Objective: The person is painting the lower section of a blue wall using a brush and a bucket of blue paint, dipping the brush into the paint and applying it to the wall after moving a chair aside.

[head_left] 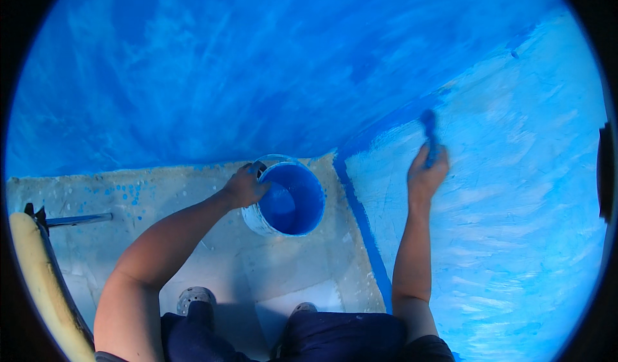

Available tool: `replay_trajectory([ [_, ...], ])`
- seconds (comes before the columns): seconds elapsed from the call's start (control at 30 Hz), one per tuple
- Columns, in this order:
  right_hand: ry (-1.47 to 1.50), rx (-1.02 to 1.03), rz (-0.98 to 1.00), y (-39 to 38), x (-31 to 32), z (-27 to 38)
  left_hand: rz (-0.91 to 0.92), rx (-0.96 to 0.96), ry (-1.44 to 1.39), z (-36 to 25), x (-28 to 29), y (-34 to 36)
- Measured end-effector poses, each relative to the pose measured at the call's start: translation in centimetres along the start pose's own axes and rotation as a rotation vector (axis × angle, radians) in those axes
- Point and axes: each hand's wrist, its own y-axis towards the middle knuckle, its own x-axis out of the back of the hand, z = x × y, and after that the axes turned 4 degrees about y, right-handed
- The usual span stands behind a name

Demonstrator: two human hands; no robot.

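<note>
My left hand (246, 187) grips the rim of a white bucket (259, 222) on its left side, fingers closed over the edge. Blue paint coats the inside of the bucket, and its open top tilts toward me. Up and to the right, my right hand (427, 171) is closed around the handle of a blue-stained paintbrush (429, 130). The brush is somewhat blurred, and its head lies near the darker blue band (399, 116) along the corner. Whether the bristles touch the wall cannot be made out.
A deep blue wall (212, 72) fills the far side, and a paler, streaky blue wall (502, 201) stands at the right. Blue drops spot the grey floor (193, 252). At the left edge are a cream padded object (45, 278) and a metal bar (80, 219). My shoe (195, 295) shows below.
</note>
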Motion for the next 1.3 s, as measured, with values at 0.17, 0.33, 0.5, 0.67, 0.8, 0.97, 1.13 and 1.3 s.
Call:
replay_trajectory([
  [0.17, -0.391, 0.293, -0.082, -1.2, -1.3, -0.6, 0.011, 0.011, 0.020, -0.5, 0.2, 0.1],
  [0.33, -0.377, 0.318, 0.448, -10.0, -6.8, -2.9, 0.016, -0.002, 0.014, -0.6, 0.0, 0.2],
  [0.5, -0.329, 0.091, 0.604, -7.7, -5.9, -2.1, 0.060, 0.024, -0.001, -0.7, 0.6, 0.1],
  [0.67, -0.287, 0.230, -0.046, 1.7, 0.6, 1.6, 0.039, 0.030, -0.006, -0.4, 0.4, -0.1],
  [0.8, -0.291, 0.327, -0.095, 2.2, -0.3, 0.7, 0.023, 0.025, -0.011, 0.1, 0.5, 0.0],
  [0.97, -0.556, 0.438, 0.456, -9.3, -7.8, -7.0, 0.080, -0.011, 0.000, -1.5, 0.1, 0.5],
  [1.13, -0.312, 0.089, 0.729, -9.3, -7.5, -3.7, 0.023, -0.036, -0.001, 0.3, 0.0, 0.4],
  [1.3, -0.073, 0.224, 0.007, 1.6, -0.6, -0.1, -0.076, -0.162, 0.097, 3.1, -1.6, 1.5],
])
